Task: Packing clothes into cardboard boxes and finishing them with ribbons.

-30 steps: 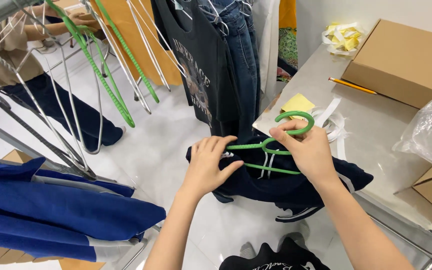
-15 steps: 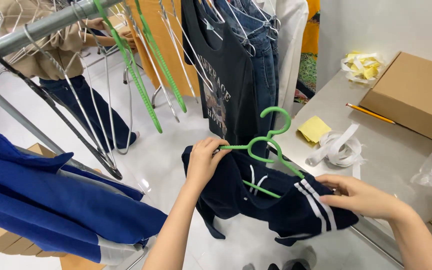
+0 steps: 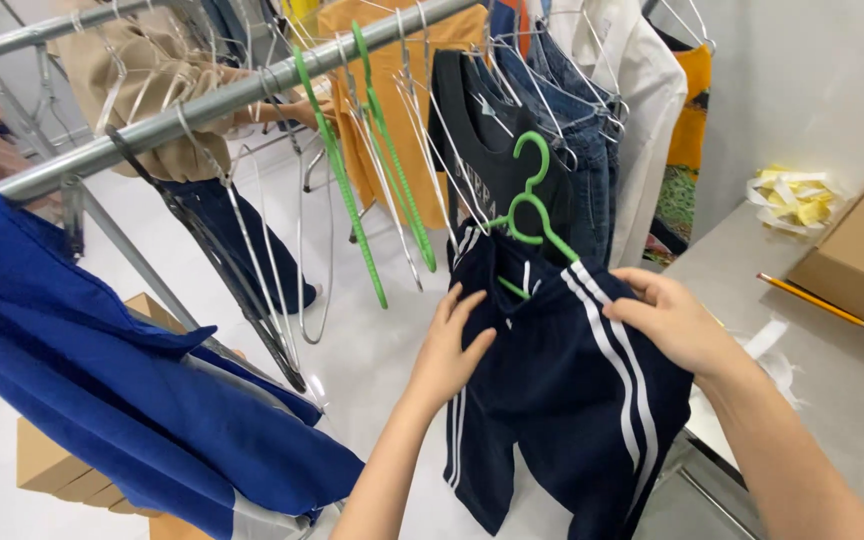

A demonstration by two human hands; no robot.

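Dark navy track pants with white side stripes hang on a green plastic hanger, lifted in front of me. My left hand grips the waistband at its left side. At the right side, my right hand pinches the waistband by the stripes. The hanger's hook points up, free of the grey metal rail behind it.
On the rail hang empty green hangers, wire hangers, a black T-shirt, jeans, a white shirt and a blue garment. Another person in beige stands behind the rail. A grey table at right holds a cardboard box and a pencil.
The pants and hanger have risen from low by the table to chest height near the rail. My right hand moved from under the fabric up to the waistband.
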